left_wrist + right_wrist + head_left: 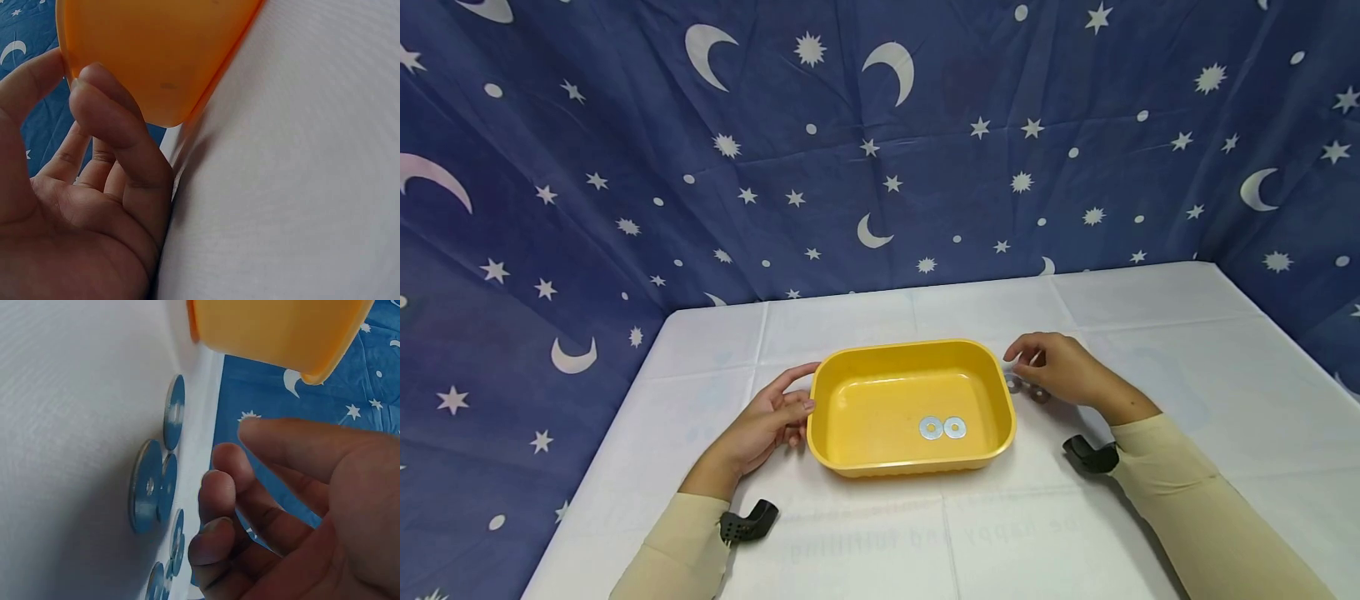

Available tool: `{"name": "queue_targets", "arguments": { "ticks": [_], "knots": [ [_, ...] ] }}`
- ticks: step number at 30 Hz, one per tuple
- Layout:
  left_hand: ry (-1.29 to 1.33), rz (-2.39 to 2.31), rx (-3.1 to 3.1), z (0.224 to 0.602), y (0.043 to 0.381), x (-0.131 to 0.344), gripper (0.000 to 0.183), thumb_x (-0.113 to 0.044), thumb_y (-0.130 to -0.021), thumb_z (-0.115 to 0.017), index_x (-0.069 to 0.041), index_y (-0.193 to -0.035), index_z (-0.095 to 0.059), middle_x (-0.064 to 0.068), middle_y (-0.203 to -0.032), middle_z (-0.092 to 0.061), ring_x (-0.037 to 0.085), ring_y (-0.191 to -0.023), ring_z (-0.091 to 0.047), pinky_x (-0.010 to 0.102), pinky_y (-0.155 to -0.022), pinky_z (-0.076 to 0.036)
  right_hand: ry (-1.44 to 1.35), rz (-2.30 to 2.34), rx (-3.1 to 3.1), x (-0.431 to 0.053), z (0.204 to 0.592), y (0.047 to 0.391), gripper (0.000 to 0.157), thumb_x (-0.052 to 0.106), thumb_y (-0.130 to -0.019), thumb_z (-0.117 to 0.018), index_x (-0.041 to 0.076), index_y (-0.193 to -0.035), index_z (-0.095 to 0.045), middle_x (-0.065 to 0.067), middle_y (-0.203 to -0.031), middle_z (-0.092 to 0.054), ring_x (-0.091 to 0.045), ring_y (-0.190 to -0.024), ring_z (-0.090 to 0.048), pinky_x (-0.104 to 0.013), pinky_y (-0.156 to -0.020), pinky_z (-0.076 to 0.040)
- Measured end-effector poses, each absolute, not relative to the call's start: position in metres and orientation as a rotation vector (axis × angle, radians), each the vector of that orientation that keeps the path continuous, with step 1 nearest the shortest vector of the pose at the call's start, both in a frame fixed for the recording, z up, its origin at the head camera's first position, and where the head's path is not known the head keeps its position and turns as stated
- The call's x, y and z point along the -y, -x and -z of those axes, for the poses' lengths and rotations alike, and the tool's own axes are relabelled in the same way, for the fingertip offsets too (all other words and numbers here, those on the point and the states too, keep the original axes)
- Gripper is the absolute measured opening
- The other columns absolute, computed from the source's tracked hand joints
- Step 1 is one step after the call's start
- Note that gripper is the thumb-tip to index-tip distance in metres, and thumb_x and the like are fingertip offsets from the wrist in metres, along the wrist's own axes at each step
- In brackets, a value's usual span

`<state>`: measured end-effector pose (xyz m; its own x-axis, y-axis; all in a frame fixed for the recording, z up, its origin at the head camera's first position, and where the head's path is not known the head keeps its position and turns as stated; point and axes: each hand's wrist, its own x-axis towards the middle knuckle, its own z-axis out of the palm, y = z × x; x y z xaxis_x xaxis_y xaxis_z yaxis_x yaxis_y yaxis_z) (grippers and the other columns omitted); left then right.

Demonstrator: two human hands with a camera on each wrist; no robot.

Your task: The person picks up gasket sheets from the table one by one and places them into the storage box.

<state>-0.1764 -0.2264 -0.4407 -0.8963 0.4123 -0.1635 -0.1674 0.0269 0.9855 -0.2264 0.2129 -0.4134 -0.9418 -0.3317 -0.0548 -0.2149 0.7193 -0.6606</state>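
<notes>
A yellow plastic tray (913,463) stands on the white-covered table, with two flat metal washers (931,427) lying side by side inside it. At the tray's left end is my left hand (769,419), its index finger and thumb touching the outside near the rim. Just off the right end hovers my right hand (1063,367), fingers loosely bent, with nothing visible between them. Beneath it, several loose washers (147,487) lie on the cloth, some overlapping. The right hand partly hides these in the head view.
White cloth (880,533) covers the table. A blue curtain (850,167) with moons and stars hangs behind and at both sides. Black wrist devices (749,522) are worn at both cuffs.
</notes>
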Motion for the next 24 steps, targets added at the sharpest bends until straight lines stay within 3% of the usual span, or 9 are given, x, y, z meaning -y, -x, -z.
{"name": "queue_targets", "arguments": {
  "ticks": [8,24],
  "knots": [
    [-0.249,-1.924,-1.904,0.4411,0.1763,0.2262,0.064,-0.016,-0.099,-0.061,-0.021,-0.154,-0.03,-0.003,-0.09,-0.062,0.01,-0.062,-0.056,0.018,-0.053,-0.049,0.507,0.997,-2.705,-0.2146,0.4175,0.2268,0.015,0.003,-0.091,-0.067,0.005,-0.106,-0.069,-0.009,-0.087,-0.061,-0.018,-0.066,-0.057,-0.026,-0.057,-0.054],
    [-0.27,-1.934,-1.895,0.444,0.1777,0.2268,0.063,-0.015,-0.1,-0.06,-0.021,-0.154,-0.03,-0.003,-0.087,-0.061,0.009,-0.061,-0.056,0.018,-0.053,-0.049,0.603,0.83,-2.721,-0.2129,0.4222,0.2263,0.02,0.007,-0.088,-0.074,0.009,-0.107,-0.068,-0.003,-0.078,-0.055,-0.016,-0.072,-0.048,-0.024,-0.06,-0.042]
  ]
}}
